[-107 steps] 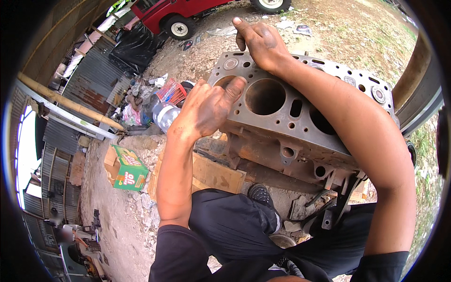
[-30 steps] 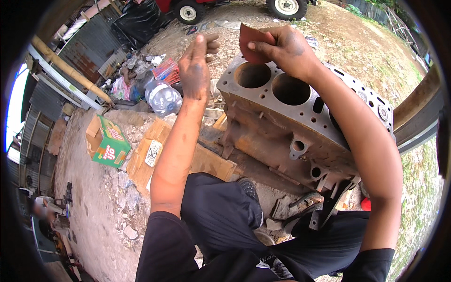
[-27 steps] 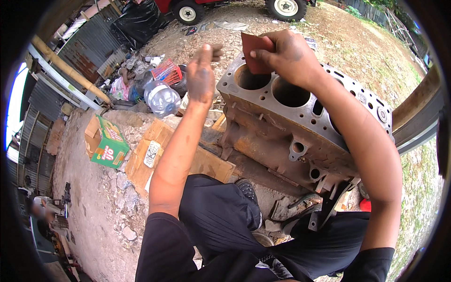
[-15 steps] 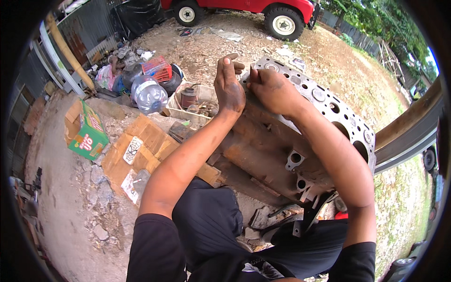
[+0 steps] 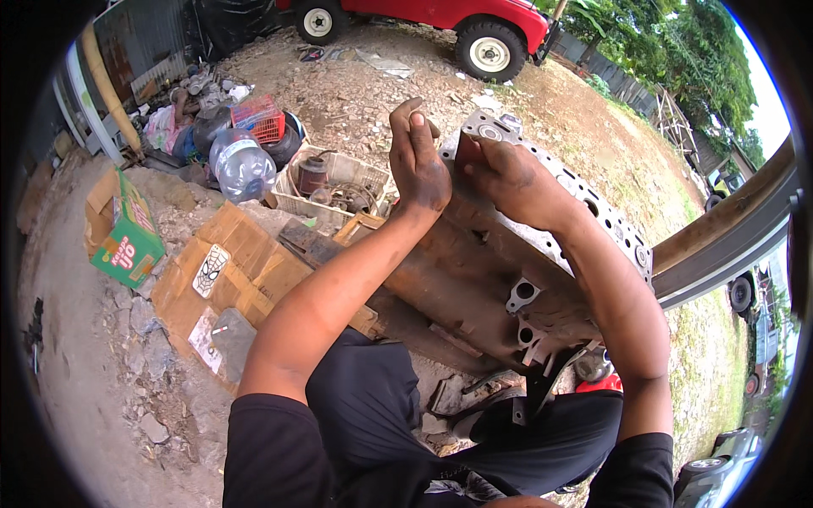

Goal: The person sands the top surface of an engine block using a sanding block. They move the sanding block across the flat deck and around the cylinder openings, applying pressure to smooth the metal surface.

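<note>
A big engine block (image 5: 440,267), rusty brown along its side, lies in front of me. Its pale grey machined top face (image 5: 621,227) has round bores and many small holes, partly covered by my right arm. My right hand (image 5: 518,179) is closed over the far end of that face, gripping a small flat reddish-brown piece (image 5: 469,156) that looks like sandpaper. Close by on the left, my left hand (image 5: 421,169) is raised at the block's edge, its fingers and thumb pointing up and slightly bent. I see nothing held in it.
Left of the block are flattened cardboard (image 5: 182,279), a green box (image 5: 127,241), a clear water bottle (image 5: 243,165) and a crate of parts (image 5: 334,182). A post (image 5: 728,212) stands at the right. A red vehicle (image 5: 423,10) is parked beyond.
My right hand has turned, bringing the flat reddish-brown piece into sight. My left hand stays raised beside it, fingers slightly shifted. The whole view has swung a little.
</note>
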`<state>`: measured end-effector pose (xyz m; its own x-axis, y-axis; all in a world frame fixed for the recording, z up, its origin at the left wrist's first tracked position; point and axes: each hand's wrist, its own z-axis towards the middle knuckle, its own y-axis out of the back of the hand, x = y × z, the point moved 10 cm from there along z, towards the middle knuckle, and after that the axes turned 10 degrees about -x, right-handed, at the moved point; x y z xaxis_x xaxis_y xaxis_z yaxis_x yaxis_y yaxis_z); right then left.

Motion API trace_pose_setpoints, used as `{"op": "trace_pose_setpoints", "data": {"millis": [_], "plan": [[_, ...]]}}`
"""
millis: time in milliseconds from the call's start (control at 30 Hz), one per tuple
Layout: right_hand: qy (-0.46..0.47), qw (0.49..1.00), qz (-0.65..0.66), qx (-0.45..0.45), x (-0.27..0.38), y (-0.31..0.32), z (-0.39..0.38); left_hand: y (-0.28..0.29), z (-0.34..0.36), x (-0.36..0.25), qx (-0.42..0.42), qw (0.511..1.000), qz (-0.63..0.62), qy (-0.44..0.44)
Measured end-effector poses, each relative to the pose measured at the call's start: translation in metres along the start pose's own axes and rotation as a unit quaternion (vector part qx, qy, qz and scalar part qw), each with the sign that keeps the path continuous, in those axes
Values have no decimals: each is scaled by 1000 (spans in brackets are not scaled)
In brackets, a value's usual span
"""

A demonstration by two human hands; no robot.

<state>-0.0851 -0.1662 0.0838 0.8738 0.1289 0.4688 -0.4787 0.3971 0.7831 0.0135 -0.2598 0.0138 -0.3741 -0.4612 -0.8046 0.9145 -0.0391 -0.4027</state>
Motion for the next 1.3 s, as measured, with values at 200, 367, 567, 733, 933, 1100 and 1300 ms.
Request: {"op": "trace_pose_setpoints", "data": {"millis": [200,367,567,733,933,1100,1300], "plan": [[-202,979,-6,-17,-51,0,16,-19,-4,0,4,999,-36,7],[42,994,-25,94,6,0,-2,-2,2,7,-14,999,0,-32],[-222,970,99,3,-46,-10,14,-11,-3,6,-15,998,-53,-16],[-7,998,42,51,-38,0,8,-5,0,10,-26,999,-26,-27],[-225,959,156,77,-63,-6,11,-16,-5,1,1,999,-41,-4],[-134,985,45,102,-26,-12,5,1,-5,6,-11,999,-49,3],[-182,974,96,97,-42,-6,20,-11,-5,-5,-13,998,-62,-13]]}}
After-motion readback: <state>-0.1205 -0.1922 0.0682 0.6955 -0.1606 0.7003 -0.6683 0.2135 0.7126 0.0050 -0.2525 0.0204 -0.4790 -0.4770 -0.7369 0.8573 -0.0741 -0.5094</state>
